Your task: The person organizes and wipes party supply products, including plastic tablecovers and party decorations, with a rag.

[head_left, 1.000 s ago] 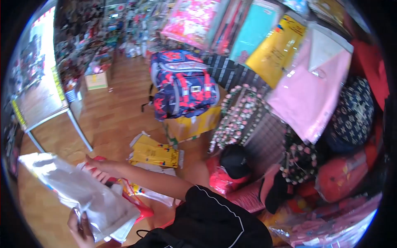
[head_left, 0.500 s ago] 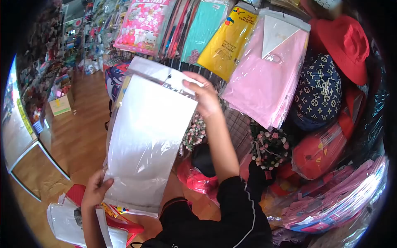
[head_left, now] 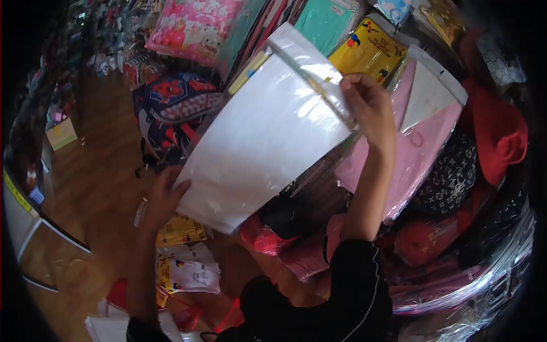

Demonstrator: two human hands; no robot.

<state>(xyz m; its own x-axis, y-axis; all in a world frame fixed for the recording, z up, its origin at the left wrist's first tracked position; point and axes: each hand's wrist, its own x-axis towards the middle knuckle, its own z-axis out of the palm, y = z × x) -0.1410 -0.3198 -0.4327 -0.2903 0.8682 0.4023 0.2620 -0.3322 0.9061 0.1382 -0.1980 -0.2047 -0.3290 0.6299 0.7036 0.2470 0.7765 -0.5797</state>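
A white tablecover pack [head_left: 262, 131], folded flat in a clear plastic bag with a hanging strip at its top, is held tilted in front of me by both hands. My right hand [head_left: 371, 108] pinches its upper right corner between thumb and fingers. At the lower left edge, my left hand [head_left: 163, 196] grips the bag, thumb on the near face. Just behind the pack's top hang a yellow tablecover pack [head_left: 373, 54] and a pink pack [head_left: 424, 134]. A turquoise pack [head_left: 327, 25] hangs farther left.
A blue and red backpack [head_left: 171, 108] stands left of the pack. Below lie yellow and white packs [head_left: 191, 271] near a red stool. Right of the rack are a red hat [head_left: 501, 137], a patterned cap [head_left: 450, 179] and wrapped goods. Wooden floor [head_left: 85, 199] extends left.
Both hands have carried the white tablecover pack up and to the right, closer to the hanging packs. More of the backpack and the packs below now shows.
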